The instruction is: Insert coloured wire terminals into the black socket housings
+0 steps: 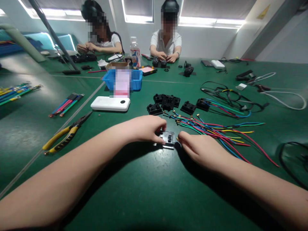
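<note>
A small clear and black plastic part (169,138) lies on the green table. My left hand (154,128) grips its left side between thumb and fingers. Just right of the part, my right hand (192,144) is closed in a pinch, with a small brass-coloured tip showing at its fingertips; the rest of that piece is hidden. Behind my right hand spreads a bundle of coloured wires (211,126) in red, blue, green and yellow with metal ends. Several black plastic blocks (168,102) sit beyond my hands.
Yellow-handled pliers (64,138) and a white power bank (110,104) lie to the left. Farther back are a blue bin (136,80), a bottle (135,54) and black cables (223,93). Short wire bundles (67,104) rest at left. Two people sit across the table.
</note>
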Demonstrator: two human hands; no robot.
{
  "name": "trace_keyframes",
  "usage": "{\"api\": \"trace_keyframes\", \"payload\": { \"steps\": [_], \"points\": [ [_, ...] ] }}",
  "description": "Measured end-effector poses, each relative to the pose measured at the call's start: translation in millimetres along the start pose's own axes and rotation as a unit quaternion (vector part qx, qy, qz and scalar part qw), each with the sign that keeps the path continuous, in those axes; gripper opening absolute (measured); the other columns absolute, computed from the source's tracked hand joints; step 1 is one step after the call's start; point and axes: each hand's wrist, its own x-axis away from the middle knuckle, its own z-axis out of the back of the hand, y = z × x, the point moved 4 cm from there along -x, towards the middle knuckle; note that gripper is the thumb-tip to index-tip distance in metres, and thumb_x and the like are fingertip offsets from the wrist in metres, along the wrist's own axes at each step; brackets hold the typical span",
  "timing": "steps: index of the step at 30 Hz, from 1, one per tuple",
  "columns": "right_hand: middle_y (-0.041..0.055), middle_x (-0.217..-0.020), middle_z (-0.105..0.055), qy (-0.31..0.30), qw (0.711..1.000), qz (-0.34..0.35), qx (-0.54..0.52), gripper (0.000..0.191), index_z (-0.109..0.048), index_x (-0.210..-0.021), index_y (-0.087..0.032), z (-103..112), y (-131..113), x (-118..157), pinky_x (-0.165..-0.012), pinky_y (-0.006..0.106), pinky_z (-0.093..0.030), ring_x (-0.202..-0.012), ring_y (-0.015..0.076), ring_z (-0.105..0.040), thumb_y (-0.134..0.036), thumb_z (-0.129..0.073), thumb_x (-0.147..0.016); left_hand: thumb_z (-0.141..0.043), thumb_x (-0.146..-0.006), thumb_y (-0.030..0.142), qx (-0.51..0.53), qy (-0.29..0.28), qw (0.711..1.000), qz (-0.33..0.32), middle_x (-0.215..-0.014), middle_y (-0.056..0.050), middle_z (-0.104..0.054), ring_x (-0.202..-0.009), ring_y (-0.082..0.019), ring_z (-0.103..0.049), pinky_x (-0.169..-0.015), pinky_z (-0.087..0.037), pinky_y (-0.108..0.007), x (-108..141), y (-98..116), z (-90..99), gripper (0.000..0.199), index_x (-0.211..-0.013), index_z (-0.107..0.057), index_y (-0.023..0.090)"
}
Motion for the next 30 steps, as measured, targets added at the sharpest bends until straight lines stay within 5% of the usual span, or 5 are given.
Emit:
{"api": "trace_keyframes", "payload": {
  "steps": [4, 10, 19, 24, 30],
  "points": [
    [0.0019, -0.072, -0.062, 0.036, 0.997, -0.051, -0.055, 0.023, -0.047, -0.09, -0.022, -14.3, 18.4, -0.5, -0.053, 0.026, -0.025, -0.061, 0.0179, -0.057, -0.034, -0.029, -0.097, -0.062, -0.077, 0.05, -0.035, 0.067, 0.997, -0.027, -0.087, 0.0, -0.064, -0.074, -0.017, -0.059, -0.057, -0.035, -0.025, -6.0, 27.3, -9.9, 0.035, -0.097, -0.057, 0.021],
    [0.0012, -0.074, -0.059, 0.076, 0.982, -0.043, -0.168, 0.023, -0.05, -0.089, -0.022, -20.5, 34.9, -2.8, -0.06, 0.026, -0.033, -0.068, 0.0173, -0.057, -0.033, -0.03, -0.096, -0.06, -0.078, 0.054, -0.031, 0.09, 0.995, -0.019, -0.09, 0.0, -0.061, -0.077, -0.017, -0.058, -0.059, -0.037, -0.025, -6.5, 18.6, -12.9, 0.037, -0.098, -0.057, 0.023],
    [0.0036, -0.086, -0.065, 0.181, 0.938, 0.022, -0.295, 0.017, -0.058, -0.092, -0.018, -13.2, 32.5, 1.0, -0.071, 0.027, -0.043, -0.078, 0.0162, -0.059, -0.025, -0.042, -0.093, -0.063, -0.079, 0.042, 0.185, 0.229, 0.954, 0.055, -0.106, -0.006, -0.057, -0.095, -0.019, -0.054, -0.082, -0.046, -0.032, 0.0, 16.6, -38.4, 0.037, -0.106, -0.052, 0.019],
    [0.0062, -0.095, -0.068, 0.212, 0.934, 0.078, -0.277, 0.017, -0.061, -0.096, -0.018, -11.7, 32.1, 2.7, -0.077, 0.027, -0.046, -0.086, 0.0168, -0.062, -0.021, -0.044, -0.092, -0.063, -0.08, 0.037, 0.23, 0.23, 0.943, 0.069, -0.095, -0.003, -0.059, -0.088, -0.017, -0.055, -0.08, -0.047, -0.032, -5.4, 17.0, -40.2, 0.026, -0.098, -0.056, 0.02],
    [0.003, -0.088, -0.067, 0.186, 0.944, 0.071, -0.262, 0.018, -0.058, -0.101, -0.018, -16.8, 33.8, 2.1, -0.066, 0.022, -0.044, -0.074, 0.0132, -0.061, -0.019, -0.042, -0.093, -0.065, -0.079, 0.035, 0.241, 0.244, 0.939, 0.035, -0.103, -0.004, -0.059, -0.096, -0.018, -0.054, -0.083, -0.046, -0.032, -7.5, 15.6, -39.7, 0.031, -0.103, -0.055, 0.019]
  ]
}}
